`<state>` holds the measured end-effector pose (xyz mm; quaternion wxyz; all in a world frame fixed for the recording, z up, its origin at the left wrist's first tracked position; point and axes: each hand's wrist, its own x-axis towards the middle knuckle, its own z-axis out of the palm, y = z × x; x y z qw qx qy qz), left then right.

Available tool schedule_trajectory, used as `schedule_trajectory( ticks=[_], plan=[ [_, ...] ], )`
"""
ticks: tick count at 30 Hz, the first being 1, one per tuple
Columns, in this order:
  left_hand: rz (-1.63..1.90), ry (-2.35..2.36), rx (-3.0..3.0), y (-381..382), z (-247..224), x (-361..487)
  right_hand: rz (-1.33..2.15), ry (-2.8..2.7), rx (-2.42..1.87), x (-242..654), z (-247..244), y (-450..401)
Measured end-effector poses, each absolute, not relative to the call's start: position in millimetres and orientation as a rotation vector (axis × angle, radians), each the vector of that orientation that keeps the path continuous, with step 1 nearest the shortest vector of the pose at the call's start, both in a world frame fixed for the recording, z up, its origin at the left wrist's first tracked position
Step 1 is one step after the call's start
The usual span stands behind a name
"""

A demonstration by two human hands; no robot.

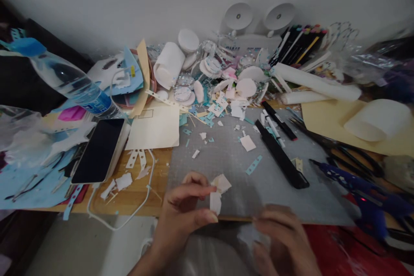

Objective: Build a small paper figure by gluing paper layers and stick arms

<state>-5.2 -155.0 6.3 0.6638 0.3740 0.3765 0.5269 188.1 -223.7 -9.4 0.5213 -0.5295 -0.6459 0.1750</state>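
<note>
My left hand (186,209) is held over the front edge of the grey mat, its thumb and index finger curved around a small folded piece of cream paper (215,204). The paper looks gripped at its edges between the two fingertips. My right hand (281,235) is a little to the right, smeared by motion, with its fingers bent. At its fingertips is a pale, blurred sheet-like piece (254,238), whose kind I cannot make out. On the mat beyond lie a small cream paper square (248,143) and a blue punched strip (254,165).
A black box cutter (281,155), pens (278,120), scissors (352,157) and a blue glue gun (359,185) lie to the right. White discs, rolls and scraps heap along the wall. Leftward are a phone (98,151), a white cable (142,207) and a water bottle (67,77).
</note>
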Motion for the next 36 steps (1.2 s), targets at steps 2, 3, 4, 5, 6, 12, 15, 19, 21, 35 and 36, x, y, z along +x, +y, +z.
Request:
schedule_trajectory(
  ticks=[2,3,4,5,6,12,15,19,21,35,36],
  plan=[
    [1.176,0.817,0.82,-158.7,6.2,0.8,0.597,-1.356,-1.18,158.1,-4.5,-206.7],
    [1.169,0.798,0.806,-160.2,6.2,3.7,0.662,-1.289,-1.123,147.5,-0.7,-199.5],
    [1.159,0.777,0.792,-161.4,6.4,6.4,0.734,-1.244,-1.069,139.9,3.2,-193.5],
    [1.151,0.757,0.781,-162.3,6.7,8.6,0.794,-1.217,-1.014,135.2,6.8,-188.8],
    [1.142,0.742,0.773,-163.0,7.1,10.4,0.835,-1.19,-0.966,132.6,9.6,-185.5],
    [1.163,0.704,0.844,-163.4,7.2,12.8,1.003,-1.076,-0.837,131.2,8.8,-183.0],
    [1.175,0.691,0.854,-163.8,3.8,13.8,1.098,-1.018,-0.805,129.7,4.3,-184.2],
    [1.18,0.707,0.827,-166.6,-1.7,17.6,1.188,-0.995,-0.792,131.4,1.1,-184.4],
    [1.181,0.703,0.831,-167.8,-3.5,19.1,1.215,-0.996,-0.799,133.3,0.6,-184.5],
    [1.197,0.716,0.928,-167.0,-5.4,10.2,1.157,-1.111,-0.787,135.2,-0.1,-182.5],
    [1.203,0.715,0.929,-167.6,-5.5,9.1,1.158,-1.123,-0.79,134.4,0.0,-182.4]
  ],
)
